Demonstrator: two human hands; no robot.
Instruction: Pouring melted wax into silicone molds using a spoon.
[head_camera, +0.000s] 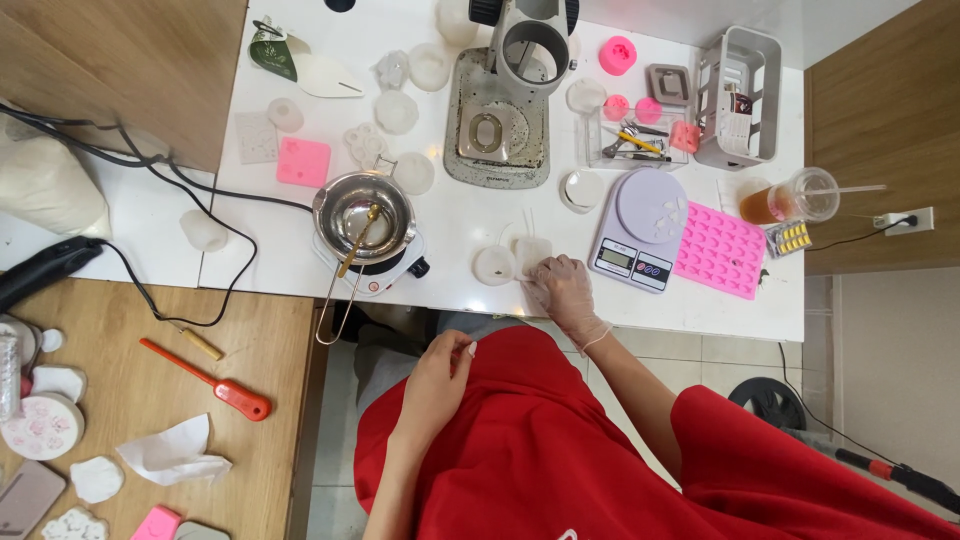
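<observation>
White table (460, 240) holds a pale square mould (531, 254); the gloved right hand (566, 290) partly hides it, fingers spread on it. Left hand (437, 383) rests loosely curled, empty, on the red lap.

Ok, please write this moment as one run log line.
right hand: gloved, on clear mould | left hand: bare, on red apron | nearby: scale, melting pot
</observation>
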